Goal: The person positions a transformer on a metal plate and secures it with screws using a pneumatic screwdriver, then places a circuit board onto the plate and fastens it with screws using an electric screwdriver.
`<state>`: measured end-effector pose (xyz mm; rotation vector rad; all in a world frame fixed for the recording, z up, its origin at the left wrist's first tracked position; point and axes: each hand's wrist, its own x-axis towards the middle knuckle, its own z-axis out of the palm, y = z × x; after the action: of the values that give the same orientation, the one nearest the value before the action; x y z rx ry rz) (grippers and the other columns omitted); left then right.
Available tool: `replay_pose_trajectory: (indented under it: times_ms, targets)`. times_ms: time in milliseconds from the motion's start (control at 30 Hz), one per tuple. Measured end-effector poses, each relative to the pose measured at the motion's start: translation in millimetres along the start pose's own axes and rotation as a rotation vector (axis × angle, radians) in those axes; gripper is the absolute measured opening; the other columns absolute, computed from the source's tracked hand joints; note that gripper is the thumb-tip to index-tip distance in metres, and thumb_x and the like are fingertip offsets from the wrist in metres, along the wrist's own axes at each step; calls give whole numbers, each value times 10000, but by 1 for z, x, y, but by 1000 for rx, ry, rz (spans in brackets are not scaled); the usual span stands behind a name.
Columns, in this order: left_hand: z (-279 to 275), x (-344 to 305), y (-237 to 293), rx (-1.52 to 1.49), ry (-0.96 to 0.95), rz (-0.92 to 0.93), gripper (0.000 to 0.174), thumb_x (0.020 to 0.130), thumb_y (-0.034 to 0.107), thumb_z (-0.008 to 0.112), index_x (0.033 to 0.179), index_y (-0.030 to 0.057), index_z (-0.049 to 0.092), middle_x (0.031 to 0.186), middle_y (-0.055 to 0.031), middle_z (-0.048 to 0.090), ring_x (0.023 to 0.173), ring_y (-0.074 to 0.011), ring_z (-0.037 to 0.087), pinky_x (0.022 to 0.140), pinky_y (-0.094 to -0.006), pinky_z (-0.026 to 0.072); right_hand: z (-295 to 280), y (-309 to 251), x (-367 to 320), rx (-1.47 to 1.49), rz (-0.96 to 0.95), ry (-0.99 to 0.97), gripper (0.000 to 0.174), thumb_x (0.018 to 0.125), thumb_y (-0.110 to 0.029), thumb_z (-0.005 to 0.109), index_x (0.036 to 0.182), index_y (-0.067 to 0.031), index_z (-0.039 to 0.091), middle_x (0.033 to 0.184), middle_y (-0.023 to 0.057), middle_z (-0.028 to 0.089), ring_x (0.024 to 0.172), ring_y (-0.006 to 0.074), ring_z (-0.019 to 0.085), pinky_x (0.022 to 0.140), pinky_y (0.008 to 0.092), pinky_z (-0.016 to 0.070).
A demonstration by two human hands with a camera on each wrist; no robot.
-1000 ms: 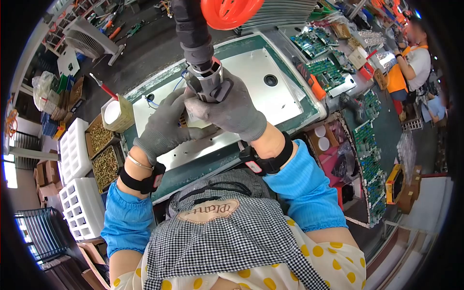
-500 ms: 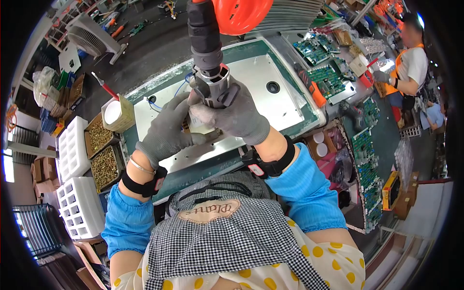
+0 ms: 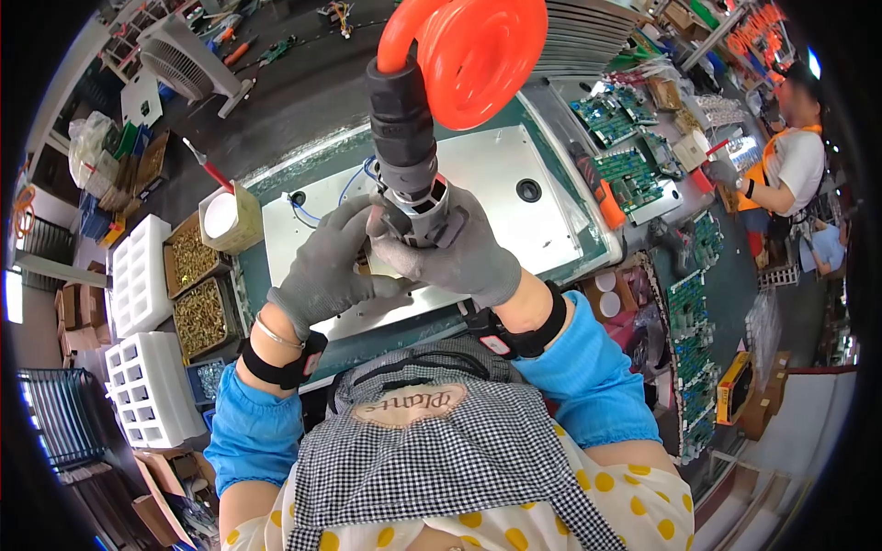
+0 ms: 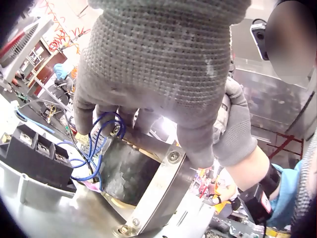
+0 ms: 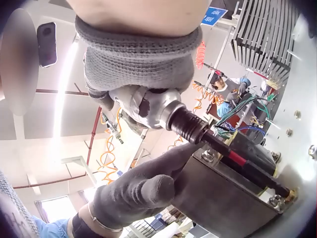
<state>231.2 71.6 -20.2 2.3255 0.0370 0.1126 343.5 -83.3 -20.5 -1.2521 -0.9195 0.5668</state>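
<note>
My gloved right hand (image 3: pixel 469 248) grips a pneumatic screwdriver (image 3: pixel 404 138), whose long black bit (image 5: pixel 247 168) with a red band runs down beside a metal-cased transformer (image 5: pixel 223 198). The bit's tip meets a fastener (image 5: pixel 292 194) at the transformer's foot, on a pale metal panel (image 3: pixel 501 174). My gloved left hand (image 3: pixel 335 266) holds the transformer, fingers over its far side and thumb on the near side. In the left wrist view, blue wires (image 4: pixel 111 124) loop from its dark winding (image 4: pixel 129 171) under my fingers. A black terminal block (image 4: pixel 37 153) stands close by.
An orange coiled hose (image 3: pixel 482 60) rises from the screwdriver's top. Boxes of brass fasteners (image 3: pixel 202 317) and white foam trays (image 3: pixel 142 275) lie on the left. To the right are circuit boards (image 3: pixel 629 179), another driver (image 3: pixel 606 202) and a person (image 3: pixel 795 151) at work.
The screwdriver's top and orange hose have come lower and rightward in the head view, as has the bench slightly. Both hands keep their grips. The person at right has reached toward the bench.
</note>
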Motion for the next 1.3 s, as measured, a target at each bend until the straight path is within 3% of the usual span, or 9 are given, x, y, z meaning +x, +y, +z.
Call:
replay_pose_trajectory:
  times_ms: [267,367,567,667,800,933,967,1100,1300]
  targets:
    - [8,-3,-22,87,78,93,1009,539,387,917,1388,129,435,1373,-163,474,1200,-383,515,975,-425,479,-4,-9,6,-58,20,-25,591,719,-179,770,1232,3,541,945,126,679,822,233,687,753,352,543]
    - [5,-2,-16,116,17,0,1063,549,382,914,1432,147,371,1383,-173,467,1214,-383,507,980,-429,474,-5,-6,8,-69,12,-59,596,722,-184,764,1242,0,538,946,122,676,821,232,684,749,352,540]
    - [10,-4,-25,8,74,67,948,585,396,890,1376,120,445,1376,-165,473,1239,-378,487,1008,-428,452,-7,-5,8,8,2,-70,565,726,-185,756,1225,-15,555,925,113,676,813,212,677,748,343,535]
    - [4,-2,-7,40,-15,-141,902,597,361,886,1354,103,468,1362,-159,483,1225,-375,498,1006,-423,453,-3,-9,16,-36,-63,-67,534,725,-186,750,1202,-23,571,916,108,678,811,200,674,748,339,534]
    - [3,8,11,-54,-47,-158,907,607,359,882,1352,68,454,1342,-169,490,1212,-367,511,1003,-418,458,-13,-42,24,95,-34,-70,553,725,-175,738,1221,-14,556,912,111,681,817,194,675,761,335,534]
    - [6,3,15,205,50,-78,902,619,405,867,1338,39,463,1368,-182,469,1235,-366,499,1010,-416,456,-38,-45,46,-4,-282,137,601,741,-149,724,1290,-28,514,888,53,654,767,124,627,736,298,525]
    - [8,4,9,203,59,-52,908,622,424,862,1339,38,462,1376,-184,462,1240,-368,496,1012,-415,457,-45,-41,48,27,-286,141,506,752,-106,711,1223,-31,539,875,16,630,749,92,595,710,274,517]
    - [8,5,8,170,37,-90,970,596,449,869,1367,51,437,1416,-176,433,1280,-341,480,1051,-401,436,-48,-8,53,281,-188,216,381,756,-47,699,1110,-46,559,844,1,611,744,86,585,681,279,512]
    - [10,8,8,168,58,-85,970,599,506,844,1349,30,455,1402,-189,449,1251,-341,512,1020,-392,469,-50,14,62,301,-195,297,382,762,-92,696,1118,-45,568,861,26,636,756,107,609,728,301,520]
